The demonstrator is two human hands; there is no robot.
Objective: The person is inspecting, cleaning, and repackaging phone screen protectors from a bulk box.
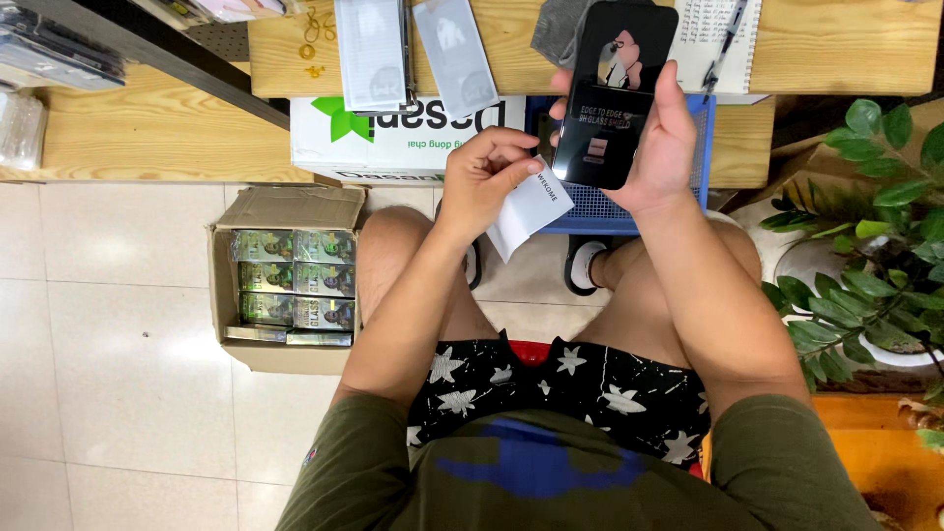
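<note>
A wooden desk (846, 49) runs across the top of the view, with a white and green box (413, 133) and a blue basket (600, 206) tucked under its edge. On the tiled floor (108, 324) to the left sits an open cardboard carton (285, 208) packed with small green boxes (293, 278), and a potted plant (870, 265) stands at the right. The person sits with bare knees below the desk.

The right hand (664, 147) holds a black phone (615, 93) upright over the basket, fingers wrapped round its right edge and thumb at the left, so the dark printed film on the screen faces the camera. The left hand (487, 177) pinches a small white packet (529, 208) between thumb and bent fingers, just left of and below the phone, apart from it. On the desk above lie two grey flat sleeves (413, 49), a grey cloth (559, 29), and a notebook with a pen (723, 34).

The step in hand looks like opening the packet while the phone waits steady. Next would seem to call for a firm two-finger tear at the packet's edge, phone kept level.
</note>
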